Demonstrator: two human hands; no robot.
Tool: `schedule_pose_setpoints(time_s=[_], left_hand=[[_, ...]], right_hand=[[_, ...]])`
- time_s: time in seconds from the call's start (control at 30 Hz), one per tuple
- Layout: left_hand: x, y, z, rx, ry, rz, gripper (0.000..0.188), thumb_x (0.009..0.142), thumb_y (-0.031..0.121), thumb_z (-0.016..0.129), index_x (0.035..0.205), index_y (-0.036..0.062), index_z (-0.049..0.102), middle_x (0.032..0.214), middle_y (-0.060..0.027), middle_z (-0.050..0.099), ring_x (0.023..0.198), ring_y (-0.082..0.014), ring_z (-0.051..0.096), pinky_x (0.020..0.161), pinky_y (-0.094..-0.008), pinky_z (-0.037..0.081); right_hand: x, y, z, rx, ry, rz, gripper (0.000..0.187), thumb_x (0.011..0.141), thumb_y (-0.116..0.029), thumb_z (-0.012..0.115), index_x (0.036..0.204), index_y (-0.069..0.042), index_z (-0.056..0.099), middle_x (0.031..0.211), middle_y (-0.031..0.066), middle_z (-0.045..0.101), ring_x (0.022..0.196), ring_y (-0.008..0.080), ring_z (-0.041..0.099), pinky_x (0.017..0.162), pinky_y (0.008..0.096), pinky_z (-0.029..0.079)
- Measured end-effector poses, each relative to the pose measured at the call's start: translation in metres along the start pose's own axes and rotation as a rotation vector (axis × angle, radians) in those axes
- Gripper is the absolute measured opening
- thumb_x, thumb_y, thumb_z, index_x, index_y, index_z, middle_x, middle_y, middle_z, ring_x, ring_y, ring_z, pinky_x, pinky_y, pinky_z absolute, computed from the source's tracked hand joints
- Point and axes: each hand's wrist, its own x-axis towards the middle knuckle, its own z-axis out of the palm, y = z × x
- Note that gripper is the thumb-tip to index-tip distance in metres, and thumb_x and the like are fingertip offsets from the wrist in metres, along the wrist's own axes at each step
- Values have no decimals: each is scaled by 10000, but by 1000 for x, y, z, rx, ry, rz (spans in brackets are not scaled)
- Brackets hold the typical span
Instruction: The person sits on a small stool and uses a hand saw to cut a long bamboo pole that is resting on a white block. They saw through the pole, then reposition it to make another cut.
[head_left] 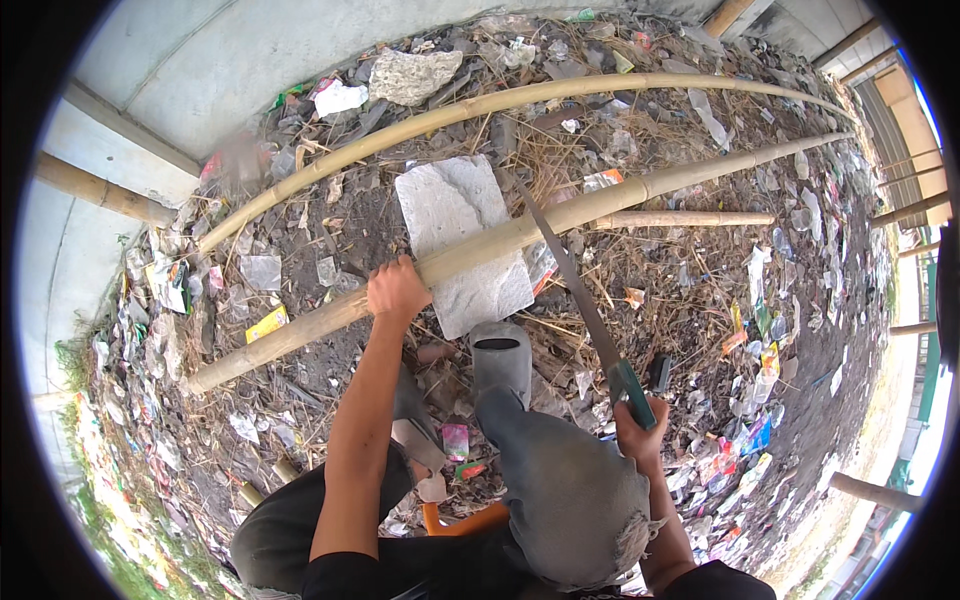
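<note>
My left hand is wrapped round a long bamboo pole that runs from the lower left to the upper right. Under the pole lies a pale stone slab. In my right hand is the green handle of a hand saw. Its dark blade slants up to the left and meets the pole just right of the slab. Whether the teeth have cut into the bamboo, I cannot tell. My grey boot stands close below the slab's near edge.
A second long bamboo pole lies farther back, and a shorter bamboo piece is right of the blade. A rough rock sits near the grey wall. Plastic scraps and dry stalks litter the dark ground. Something orange shows beneath me.
</note>
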Motion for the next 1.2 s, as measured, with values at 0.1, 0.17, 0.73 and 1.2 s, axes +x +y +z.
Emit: schedule_pose_setpoints(time_s=[0.1,0.17,0.73,1.2], left_hand=[[13,28,-32,-64,-159,-31,372,746,232,714,1045,15,674,1013,-236,754,966,-381,744,871,-476,593],[21,20,-33,-28,-115,-44,393,748,235,716,1069,11,681,1026,-238,755,974,-385,744,876,-475,594],[5,20,-29,-35,-193,-72,310,786,167,631,1042,2,687,1072,-242,753,1016,-380,739,960,-441,551],[18,19,-27,-36,-133,-64,367,759,209,704,1065,9,675,1036,-228,753,1001,-376,739,930,-457,573]], right_hand=[[108,29,53,158,218,-139,240,857,-104,694,687,23,582,559,-29,489,573,46,440,498,312,360],[109,20,58,186,190,-139,243,864,-123,696,702,20,584,558,-19,481,578,49,441,503,319,368],[136,-55,105,86,145,-290,282,840,-118,709,660,25,544,542,109,467,532,106,411,494,374,365],[138,-29,118,-28,103,-479,181,817,-104,715,716,18,629,548,102,524,526,99,492,508,340,409]])
